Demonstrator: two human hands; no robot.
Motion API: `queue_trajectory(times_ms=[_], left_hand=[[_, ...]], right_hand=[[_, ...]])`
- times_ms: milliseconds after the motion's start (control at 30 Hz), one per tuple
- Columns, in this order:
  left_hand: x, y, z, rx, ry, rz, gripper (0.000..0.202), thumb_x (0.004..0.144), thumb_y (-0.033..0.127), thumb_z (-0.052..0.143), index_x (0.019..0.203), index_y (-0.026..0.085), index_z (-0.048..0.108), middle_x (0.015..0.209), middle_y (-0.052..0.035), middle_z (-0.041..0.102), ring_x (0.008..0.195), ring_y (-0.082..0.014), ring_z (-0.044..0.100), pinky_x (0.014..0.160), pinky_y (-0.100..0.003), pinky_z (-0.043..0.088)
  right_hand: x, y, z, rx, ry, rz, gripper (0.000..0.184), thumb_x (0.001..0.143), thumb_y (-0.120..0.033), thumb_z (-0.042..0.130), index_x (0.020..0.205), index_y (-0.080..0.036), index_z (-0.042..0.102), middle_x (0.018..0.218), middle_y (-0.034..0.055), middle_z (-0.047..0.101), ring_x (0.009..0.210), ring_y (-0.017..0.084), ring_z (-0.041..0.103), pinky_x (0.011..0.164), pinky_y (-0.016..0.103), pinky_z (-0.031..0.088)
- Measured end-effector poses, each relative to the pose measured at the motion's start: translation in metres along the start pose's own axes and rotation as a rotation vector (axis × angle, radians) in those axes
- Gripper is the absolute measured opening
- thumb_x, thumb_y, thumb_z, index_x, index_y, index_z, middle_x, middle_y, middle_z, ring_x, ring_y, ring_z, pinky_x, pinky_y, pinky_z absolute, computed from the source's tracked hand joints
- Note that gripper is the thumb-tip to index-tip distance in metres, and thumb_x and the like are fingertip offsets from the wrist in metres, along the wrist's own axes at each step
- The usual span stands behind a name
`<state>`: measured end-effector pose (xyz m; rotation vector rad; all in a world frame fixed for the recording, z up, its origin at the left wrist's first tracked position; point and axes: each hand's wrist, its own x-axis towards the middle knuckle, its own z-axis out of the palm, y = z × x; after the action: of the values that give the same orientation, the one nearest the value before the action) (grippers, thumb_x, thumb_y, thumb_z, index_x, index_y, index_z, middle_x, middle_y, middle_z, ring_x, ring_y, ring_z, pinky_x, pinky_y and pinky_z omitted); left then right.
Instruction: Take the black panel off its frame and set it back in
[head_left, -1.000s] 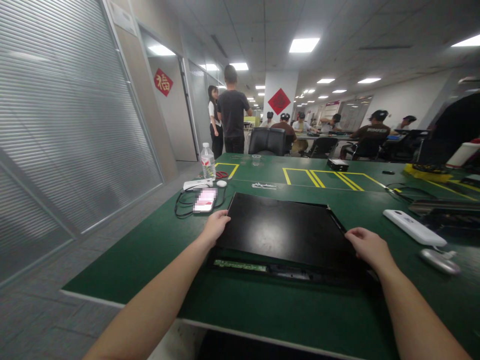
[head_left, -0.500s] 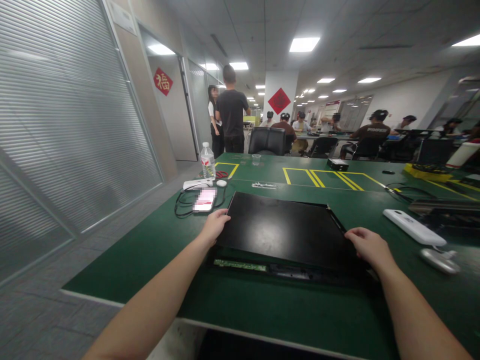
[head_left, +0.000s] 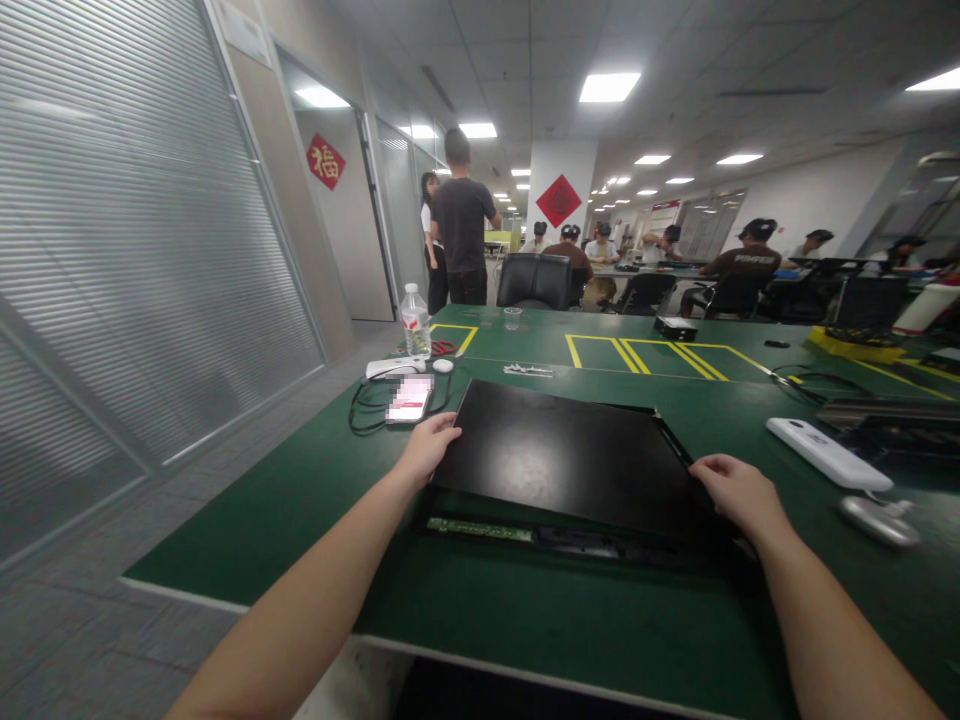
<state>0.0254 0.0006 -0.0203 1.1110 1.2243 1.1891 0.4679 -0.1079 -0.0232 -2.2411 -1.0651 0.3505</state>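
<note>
A flat black panel (head_left: 562, 455) lies on the green table (head_left: 315, 500), its near edge raised over a frame with a green circuit strip (head_left: 480, 529). My left hand (head_left: 429, 447) grips the panel's left edge, fingers curled round it. On the right edge my right hand (head_left: 739, 493) holds the panel the same way, fingers bent over the rim.
A phone (head_left: 409, 399) with a black cable, a water bottle (head_left: 415, 320) and a white device (head_left: 827, 453) with a grey mouse (head_left: 879, 520) sit on the table. Black chairs (head_left: 535, 282) stand behind it. Several people stand and sit further back.
The panel's near edge has lifted slightly in both hands. My hands stay at the same edges.
</note>
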Motion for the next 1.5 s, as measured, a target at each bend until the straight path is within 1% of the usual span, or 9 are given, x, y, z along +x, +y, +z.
queue_trajectory(times_ms=[267,400,600,733,933,1100,1200,1300,1500], left_hand=[[0.003,-0.002,-0.002,0.104,-0.027,0.041,0.033,0.068,0.019,0.073,0.1,0.016,0.08,0.095,-0.0093,0.081,0.085,-0.0268,0.075,0.081,-0.037,0.058],[0.006,-0.005,-0.004,0.241,-0.016,0.089,0.028,0.068,0.017,0.071,0.094,0.016,0.081,0.095,-0.0095,0.081,0.089,-0.0281,0.074,0.082,-0.036,0.057],[0.005,-0.007,-0.004,0.374,0.004,0.107,0.024,0.067,0.015,0.068,0.087,0.016,0.082,0.075,-0.0057,0.075,0.086,-0.0272,0.072,0.075,-0.032,0.055],[0.004,-0.01,-0.004,0.392,-0.017,0.117,0.02,0.066,0.016,0.067,0.081,0.017,0.081,0.071,-0.0049,0.073,0.08,-0.0258,0.07,0.069,-0.03,0.052],[0.004,-0.012,-0.004,0.495,-0.014,0.22,0.01,0.065,0.017,0.068,0.07,0.018,0.076,0.064,-0.002,0.068,0.076,-0.0241,0.067,0.069,-0.029,0.05],[0.008,-0.014,-0.007,0.617,-0.018,0.261,0.006,0.067,0.017,0.067,0.065,0.019,0.072,0.069,-0.0033,0.069,0.073,-0.0233,0.066,0.073,-0.032,0.049],[0.009,-0.014,-0.008,0.673,0.01,0.273,0.008,0.064,0.014,0.07,0.059,0.02,0.069,0.086,-0.0077,0.074,0.093,-0.0269,0.069,0.085,-0.033,0.05],[0.009,-0.013,-0.008,0.672,0.059,0.261,0.008,0.061,0.012,0.073,0.06,0.019,0.07,0.106,-0.0107,0.075,0.115,-0.0291,0.065,0.099,-0.032,0.047],[0.01,-0.014,-0.008,0.656,0.059,0.245,0.009,0.06,0.011,0.074,0.06,0.02,0.07,0.108,-0.0115,0.074,0.118,-0.0301,0.064,0.106,-0.035,0.045]], right_hand=[[-0.001,-0.001,0.0,-0.028,0.002,-0.019,0.024,0.079,-0.039,0.057,0.082,-0.022,0.073,0.07,0.0041,0.072,0.05,0.018,0.059,0.058,0.031,0.048],[-0.001,-0.001,0.0,-0.01,0.001,-0.017,0.024,0.078,-0.039,0.058,0.081,-0.022,0.073,0.069,0.0043,0.072,0.051,0.018,0.06,0.057,0.031,0.048],[-0.001,-0.003,-0.001,-0.024,0.002,-0.008,0.022,0.078,-0.039,0.058,0.08,-0.022,0.073,0.069,0.0043,0.071,0.052,0.019,0.061,0.059,0.032,0.049],[0.0,-0.002,-0.001,-0.03,0.007,-0.011,0.023,0.077,-0.039,0.058,0.08,-0.022,0.074,0.072,0.0048,0.072,0.055,0.02,0.063,0.06,0.032,0.049],[0.001,0.001,0.0,-0.031,-0.008,-0.011,0.023,0.079,-0.04,0.059,0.083,-0.022,0.074,0.072,0.0045,0.073,0.053,0.019,0.061,0.059,0.031,0.049],[-0.001,-0.002,-0.002,-0.03,-0.016,0.0,0.022,0.08,-0.039,0.059,0.083,-0.022,0.073,0.074,0.0047,0.073,0.052,0.019,0.061,0.059,0.031,0.048],[-0.002,-0.004,-0.002,-0.021,-0.004,0.006,0.021,0.079,-0.038,0.059,0.081,-0.022,0.072,0.074,0.005,0.073,0.054,0.019,0.062,0.058,0.031,0.048],[-0.002,-0.004,-0.002,-0.02,-0.001,-0.002,0.022,0.079,-0.039,0.059,0.08,-0.022,0.073,0.074,0.0052,0.073,0.055,0.02,0.063,0.058,0.031,0.048],[-0.001,-0.005,-0.004,-0.011,-0.022,0.015,0.023,0.078,-0.039,0.06,0.082,-0.022,0.074,0.076,0.0055,0.074,0.053,0.019,0.061,0.057,0.032,0.048]])
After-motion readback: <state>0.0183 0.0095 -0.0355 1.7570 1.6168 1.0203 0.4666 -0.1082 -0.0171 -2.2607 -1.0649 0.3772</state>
